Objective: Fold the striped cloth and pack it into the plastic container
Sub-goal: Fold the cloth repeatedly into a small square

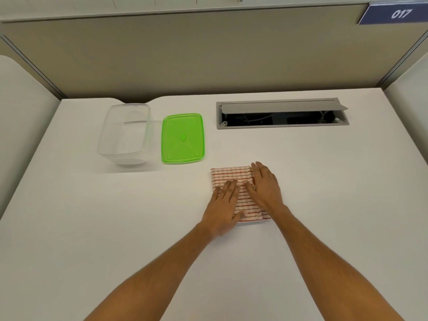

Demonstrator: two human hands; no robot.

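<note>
I have both palms pressed flat, fingers spread, gripping nothing: my left hand (pixel 223 205) on the near-left part of the striped cloth (pixel 234 176), my right hand (pixel 265 185) on its right edge. The cloth lies folded on the table (pixel 324 181). It looks soft, light and floppy, so I'd pinch its folded edges together. The plastic container (pixel 126 134) sits open, far left, well apart, with the green lid (pixel 183 137) just beside it.
</note>
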